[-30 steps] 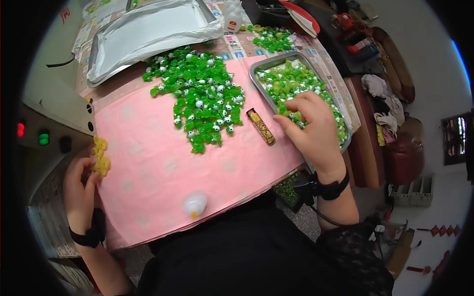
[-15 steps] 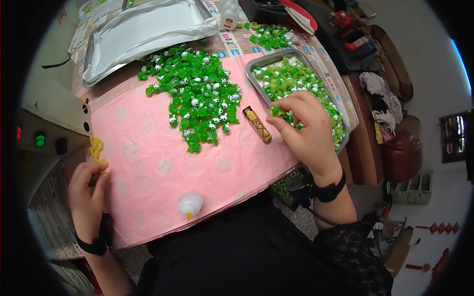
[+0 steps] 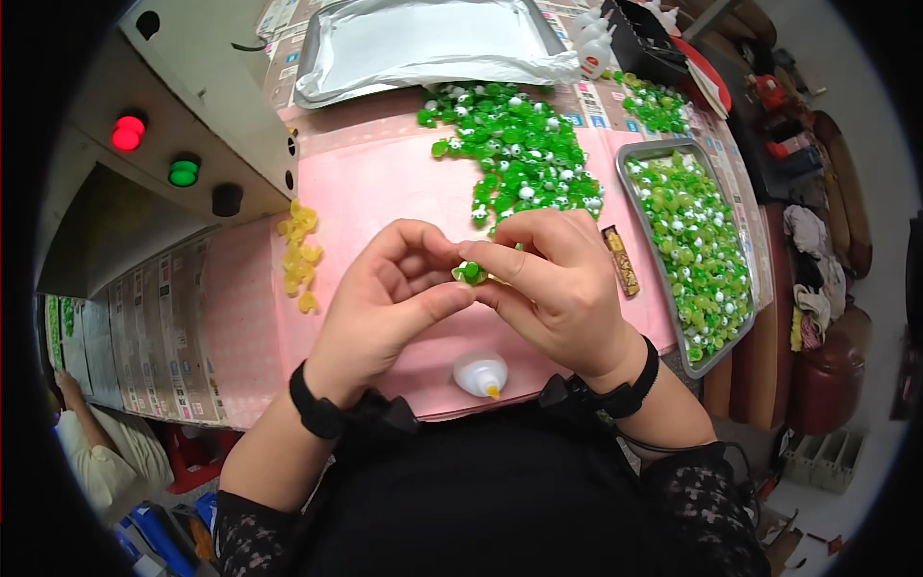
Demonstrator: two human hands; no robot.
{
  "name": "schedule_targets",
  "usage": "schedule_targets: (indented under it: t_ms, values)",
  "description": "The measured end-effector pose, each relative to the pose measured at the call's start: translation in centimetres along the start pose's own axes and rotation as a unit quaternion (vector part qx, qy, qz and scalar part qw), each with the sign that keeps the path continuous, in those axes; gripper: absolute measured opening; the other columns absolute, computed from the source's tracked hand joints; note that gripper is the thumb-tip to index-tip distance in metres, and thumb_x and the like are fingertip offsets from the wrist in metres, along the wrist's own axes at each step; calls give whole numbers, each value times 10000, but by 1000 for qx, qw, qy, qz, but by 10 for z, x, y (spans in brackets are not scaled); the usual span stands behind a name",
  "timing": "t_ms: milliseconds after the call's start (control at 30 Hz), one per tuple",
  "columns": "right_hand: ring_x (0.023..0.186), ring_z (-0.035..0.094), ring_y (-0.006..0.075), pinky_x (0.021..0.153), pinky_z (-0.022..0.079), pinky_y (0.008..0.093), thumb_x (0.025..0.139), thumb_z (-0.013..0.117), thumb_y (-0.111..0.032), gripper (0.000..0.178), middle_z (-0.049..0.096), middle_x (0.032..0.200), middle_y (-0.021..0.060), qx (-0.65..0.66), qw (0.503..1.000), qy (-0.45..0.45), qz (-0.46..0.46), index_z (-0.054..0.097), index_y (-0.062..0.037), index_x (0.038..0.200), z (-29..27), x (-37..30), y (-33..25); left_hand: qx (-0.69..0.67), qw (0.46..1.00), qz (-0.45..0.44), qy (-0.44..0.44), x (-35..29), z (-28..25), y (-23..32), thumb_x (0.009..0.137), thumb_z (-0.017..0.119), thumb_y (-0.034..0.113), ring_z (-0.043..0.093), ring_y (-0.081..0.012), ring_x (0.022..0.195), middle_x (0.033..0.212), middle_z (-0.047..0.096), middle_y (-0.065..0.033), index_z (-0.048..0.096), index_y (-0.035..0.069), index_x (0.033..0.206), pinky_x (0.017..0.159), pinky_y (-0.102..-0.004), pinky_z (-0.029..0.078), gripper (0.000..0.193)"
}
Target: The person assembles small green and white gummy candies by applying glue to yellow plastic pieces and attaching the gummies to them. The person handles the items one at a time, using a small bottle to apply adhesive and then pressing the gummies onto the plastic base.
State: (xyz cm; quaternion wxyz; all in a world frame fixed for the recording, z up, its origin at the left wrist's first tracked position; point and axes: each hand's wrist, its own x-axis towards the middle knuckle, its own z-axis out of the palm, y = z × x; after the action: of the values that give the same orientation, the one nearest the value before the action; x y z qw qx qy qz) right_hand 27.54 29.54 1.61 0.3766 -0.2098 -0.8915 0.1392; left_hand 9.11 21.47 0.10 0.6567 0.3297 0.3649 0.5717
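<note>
In front of my chest, both hands meet around a small green plastic piece (image 3: pixel 469 274) with a whitish edge. My left hand (image 3: pixel 385 298) pinches it from the left with thumb and forefinger. My right hand (image 3: pixel 567 288) grips it from the right, fingertips closed together. Whether a yellow piece is also between the fingers is hidden. Just beyond the hands lies a heap of similar green pieces (image 3: pixel 524 154), many with white, black-spotted balls. Left of my left hand, several translucent yellow pieces (image 3: pixel 300 252) lie in a loose row.
A white squeeze bottle (image 3: pixel 480 373) with a yellow tip is below my hands. To the right are a gold patterned lighter-like stick (image 3: pixel 621 262) and a metal tray (image 3: pixel 659 148) of green pieces. A paper-lined tray (image 3: pixel 306 82) sits behind; a machine (image 3: pixel 226 106) with red and green buttons stands left.
My left hand has come right from the yellow pieces, and my right hand has moved left from beside the filled tray. They now meet at the green piece. The view has shifted left.
</note>
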Motion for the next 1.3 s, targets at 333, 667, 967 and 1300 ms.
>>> schedule_targets:
  t_ms: [333, 667, 967, 1300]
  values:
    - [1035, 616, 313, 919, 479, 410, 696, 825, -253, 481, 614, 1178, 145, 263, 950, -146, 80, 643, -37, 1087, -14, -25, 9, 76, 996, -33, 44, -10, -26, 3, 947, 609, 72, 649, -149, 973, 1095, 674, -100, 616, 9, 1183, 880, -295, 535, 244]
    - [1001, 624, 288, 880, 479, 374, 743, 733, -56, 418, 650, 1079, 118, 322, 922, -139, 161, 610, -51, 1142, 4, -56, -5, 44, 993, -97, 53, -9, -27, -1, 927, 618, 33, 631, -108, 974, 1074, 663, -38, 642, 10, 1167, 865, -269, 523, 243]
    - [917, 570, 174, 820, 460, 304, 860, 700, -136, 450, 572, 1039, 82, 366, 873, 44, 320, 524, -9, 1254, 8, -13, 5, 137, 982, -126, 12, -5, -28, 3, 898, 617, -16, 615, -123, 1015, 1123, 653, -66, 628, -6, 1152, 880, -258, 516, 254]
    - [878, 596, 99, 749, 495, 237, 835, 779, -139, 408, 610, 986, 34, 509, 790, 168, 297, 517, -39, 1131, 9, -26, 24, 150, 980, -134, 4, -5, -30, 1, 890, 610, -35, 614, -138, 1017, 1113, 636, -67, 604, -11, 1165, 873, -276, 523, 276]
